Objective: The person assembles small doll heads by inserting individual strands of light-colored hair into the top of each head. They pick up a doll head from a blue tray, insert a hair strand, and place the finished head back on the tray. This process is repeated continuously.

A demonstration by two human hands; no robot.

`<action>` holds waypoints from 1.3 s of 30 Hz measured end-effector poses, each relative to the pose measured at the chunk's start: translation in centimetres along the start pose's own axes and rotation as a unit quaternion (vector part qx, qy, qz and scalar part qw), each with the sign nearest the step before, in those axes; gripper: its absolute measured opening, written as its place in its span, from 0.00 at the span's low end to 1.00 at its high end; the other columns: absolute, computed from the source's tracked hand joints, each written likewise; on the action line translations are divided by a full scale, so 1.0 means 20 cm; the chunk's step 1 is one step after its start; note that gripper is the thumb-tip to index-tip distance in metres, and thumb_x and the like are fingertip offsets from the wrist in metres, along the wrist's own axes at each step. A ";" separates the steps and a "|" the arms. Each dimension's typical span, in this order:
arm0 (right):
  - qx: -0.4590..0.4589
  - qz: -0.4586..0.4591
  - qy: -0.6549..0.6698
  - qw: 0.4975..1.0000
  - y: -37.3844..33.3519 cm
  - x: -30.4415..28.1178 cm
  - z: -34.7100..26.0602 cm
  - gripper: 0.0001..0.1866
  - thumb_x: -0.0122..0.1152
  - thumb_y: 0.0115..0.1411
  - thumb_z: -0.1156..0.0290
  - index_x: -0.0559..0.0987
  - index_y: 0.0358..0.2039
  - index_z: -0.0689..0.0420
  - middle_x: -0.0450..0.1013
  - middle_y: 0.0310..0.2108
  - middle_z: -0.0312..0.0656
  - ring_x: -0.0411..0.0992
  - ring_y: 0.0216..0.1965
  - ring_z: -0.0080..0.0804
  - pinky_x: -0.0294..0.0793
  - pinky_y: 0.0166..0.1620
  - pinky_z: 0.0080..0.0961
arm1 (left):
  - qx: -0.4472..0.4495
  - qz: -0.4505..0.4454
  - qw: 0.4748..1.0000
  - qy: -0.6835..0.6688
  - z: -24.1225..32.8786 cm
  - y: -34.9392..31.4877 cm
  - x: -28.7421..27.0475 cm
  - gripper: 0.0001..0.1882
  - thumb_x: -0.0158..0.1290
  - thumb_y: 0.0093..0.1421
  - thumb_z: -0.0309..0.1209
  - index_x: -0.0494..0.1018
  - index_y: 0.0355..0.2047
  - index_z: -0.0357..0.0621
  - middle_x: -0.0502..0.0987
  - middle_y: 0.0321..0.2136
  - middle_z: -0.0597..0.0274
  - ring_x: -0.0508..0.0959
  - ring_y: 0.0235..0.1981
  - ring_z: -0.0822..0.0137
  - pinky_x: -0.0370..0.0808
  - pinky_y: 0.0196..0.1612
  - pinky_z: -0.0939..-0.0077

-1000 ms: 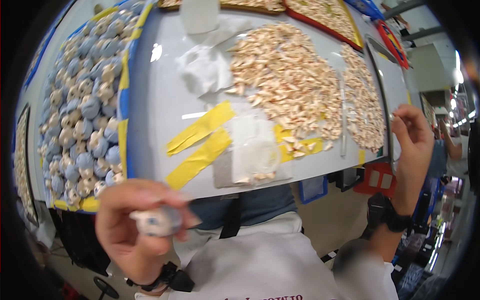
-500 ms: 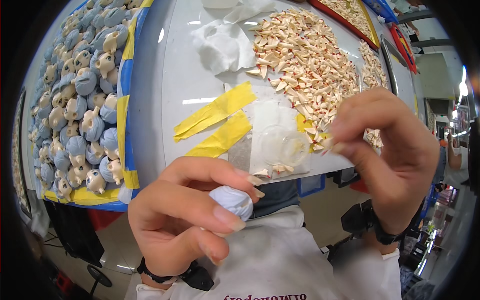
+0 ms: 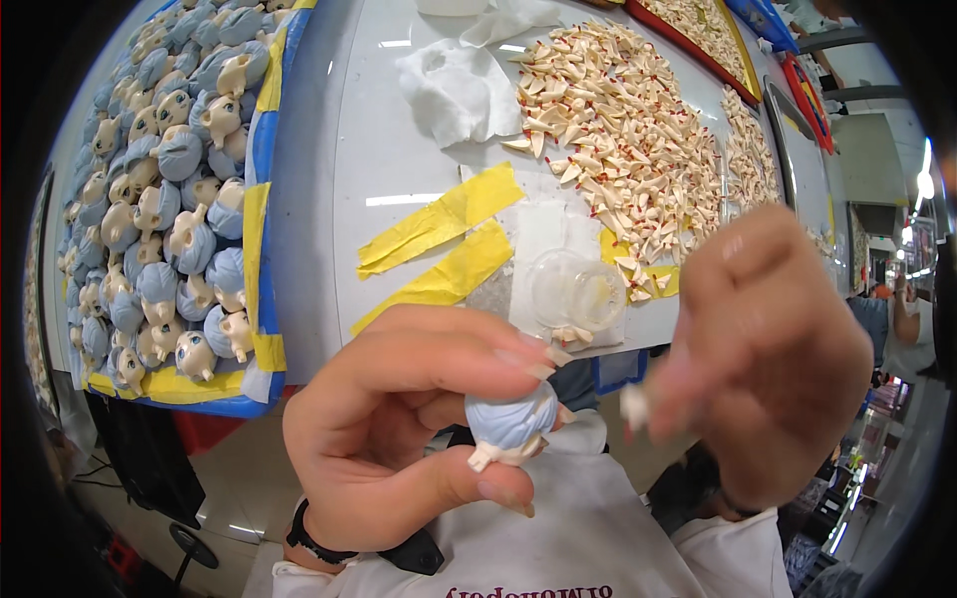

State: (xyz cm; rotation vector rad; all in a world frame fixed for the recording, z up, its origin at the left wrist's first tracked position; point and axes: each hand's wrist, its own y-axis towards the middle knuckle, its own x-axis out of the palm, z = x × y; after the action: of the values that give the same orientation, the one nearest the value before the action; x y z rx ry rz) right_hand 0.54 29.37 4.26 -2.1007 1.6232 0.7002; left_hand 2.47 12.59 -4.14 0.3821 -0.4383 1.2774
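Observation:
My left hand [image 3: 374,424] grips a small doll head [image 3: 510,424] with light blue moulded hair between thumb and fingers. The head is turned so that its hair faces up and a pale, neck-like stub points down. To the right, my right hand [image 3: 773,369] is blurred by motion. A small cream piece [image 3: 635,407] with a red tip is pinched at its fingertips, apart from the doll head. Beyond the hands, a heap of similar cream pieces [image 3: 618,130] with red tips covers part of the table. A clear round dish [image 3: 578,294] sits at the table's near edge.
On the left, a blue tray [image 3: 267,149] edged with yellow tape holds many blue-haired doll heads [image 3: 179,154]. Yellow tape strips [image 3: 444,219] and a crumpled white cloth [image 3: 459,95] lie on the table. A red-rimmed tray [image 3: 698,52] with more pieces stands at the far right.
My right hand has moved from the heap's near edge down toward me with a cream piece. My left hand has shifted right and turned the doll head, bringing its stub into sight.

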 end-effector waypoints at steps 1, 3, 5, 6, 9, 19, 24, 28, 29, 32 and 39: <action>-0.031 -0.023 0.029 0.999 -0.01 0.00 0.03 0.09 0.65 0.41 0.81 0.74 0.21 0.55 0.62 0.24 0.36 0.62 0.25 0.21 0.60 0.28 0.14 | 0.002 -0.003 1.000 0.000 0.00 -0.01 0.00 0.23 0.64 0.45 0.35 0.64 0.36 0.40 0.68 0.35 0.51 0.74 0.30 0.67 0.72 0.31 0.82; -0.088 -0.080 0.091 0.989 -0.01 0.00 0.08 0.09 0.67 0.44 0.78 0.74 0.22 0.52 0.62 0.25 0.36 0.61 0.24 0.18 0.59 0.27 0.12 | 0.022 -0.018 0.999 0.022 -0.01 -0.01 0.00 0.22 0.64 0.45 0.32 0.65 0.36 0.39 0.69 0.35 0.51 0.73 0.31 0.67 0.71 0.35 0.80; -0.091 -0.020 0.098 0.991 -0.06 0.08 0.11 0.10 0.67 0.43 0.79 0.73 0.23 0.52 0.62 0.25 0.36 0.61 0.24 0.19 0.59 0.27 0.12 | 0.062 -0.059 0.994 0.072 -0.03 0.00 -0.03 0.22 0.64 0.44 0.31 0.66 0.36 0.39 0.69 0.34 0.50 0.73 0.33 0.66 0.70 0.39 0.79; -0.111 0.002 0.080 0.991 -0.07 0.10 0.12 0.11 0.66 0.43 0.80 0.73 0.23 0.52 0.63 0.24 0.36 0.61 0.23 0.20 0.59 0.27 0.13 | 0.080 -0.074 0.989 0.097 -0.03 0.00 -0.04 0.21 0.64 0.44 0.30 0.67 0.36 0.39 0.70 0.34 0.50 0.72 0.34 0.66 0.69 0.39 0.78; -0.168 0.048 0.037 0.984 -0.08 0.11 0.12 0.12 0.66 0.42 0.81 0.73 0.25 0.52 0.64 0.24 0.36 0.61 0.23 0.21 0.59 0.26 0.14 | 0.120 -0.089 0.975 0.162 -0.03 -0.01 -0.04 0.20 0.64 0.44 0.30 0.68 0.35 0.39 0.71 0.34 0.50 0.72 0.34 0.67 0.68 0.40 0.79; -0.123 0.181 -0.029 0.975 -0.07 -0.09 0.26 0.14 0.63 0.44 0.76 0.70 0.32 0.60 0.66 0.30 0.41 0.63 0.32 0.26 0.62 0.36 0.19 | 0.128 0.025 0.972 0.196 -0.03 -0.02 -0.03 0.25 0.62 0.46 0.33 0.64 0.42 0.44 0.66 0.37 0.54 0.73 0.32 0.68 0.70 0.32 0.84; -0.002 0.100 -0.184 0.978 0.00 -0.24 0.42 0.10 0.57 0.43 0.81 0.73 0.30 0.62 0.69 0.30 0.40 0.67 0.32 0.29 0.64 0.36 0.21 | 0.111 0.066 0.987 0.100 -0.03 -0.02 -0.04 0.24 0.61 0.46 0.30 0.62 0.40 0.41 0.62 0.40 0.55 0.72 0.34 0.67 0.70 0.31 0.85; -0.010 0.078 -0.242 0.967 0.04 -0.19 0.48 0.08 0.57 0.42 0.80 0.73 0.27 0.60 0.70 0.27 0.43 0.68 0.30 0.38 0.65 0.32 0.26 | 0.091 0.058 0.981 0.163 -0.01 -0.01 -0.03 0.26 0.61 0.44 0.27 0.60 0.40 0.38 0.64 0.38 0.53 0.73 0.36 0.64 0.72 0.35 0.79; -0.010 0.078 -0.247 0.966 0.04 -0.19 0.48 0.07 0.57 0.42 0.81 0.73 0.26 0.61 0.69 0.27 0.43 0.68 0.29 0.39 0.66 0.32 0.26 | 0.114 0.028 0.973 0.199 0.00 -0.01 -0.06 0.25 0.60 0.43 0.22 0.60 0.41 0.37 0.64 0.38 0.51 0.73 0.38 0.61 0.74 0.36 0.76; -0.043 0.089 -0.278 0.955 0.04 -0.21 0.47 0.06 0.57 0.43 0.81 0.72 0.25 0.61 0.69 0.26 0.43 0.69 0.27 0.39 0.66 0.31 0.26 | 0.152 -0.061 0.957 0.239 -0.01 0.03 -0.11 0.26 0.59 0.42 0.17 0.61 0.41 0.37 0.66 0.37 0.49 0.74 0.39 0.58 0.75 0.38 0.71; 0.003 0.208 -0.005 0.978 -0.01 -0.23 0.40 0.03 0.57 0.49 0.81 0.73 0.27 0.64 0.71 0.28 0.37 0.67 0.29 0.19 0.64 0.35 0.14 | 0.142 -0.082 0.978 0.133 -0.03 0.01 -0.09 0.18 0.58 0.41 0.15 0.70 0.35 0.38 0.67 0.38 0.49 0.75 0.37 0.60 0.74 0.40 0.71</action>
State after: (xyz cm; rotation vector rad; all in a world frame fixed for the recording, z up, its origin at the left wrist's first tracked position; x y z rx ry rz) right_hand -1.26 37.61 0.63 -1.7602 2.0823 0.8270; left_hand 1.90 11.43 -5.67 0.4695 0.0047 1.2116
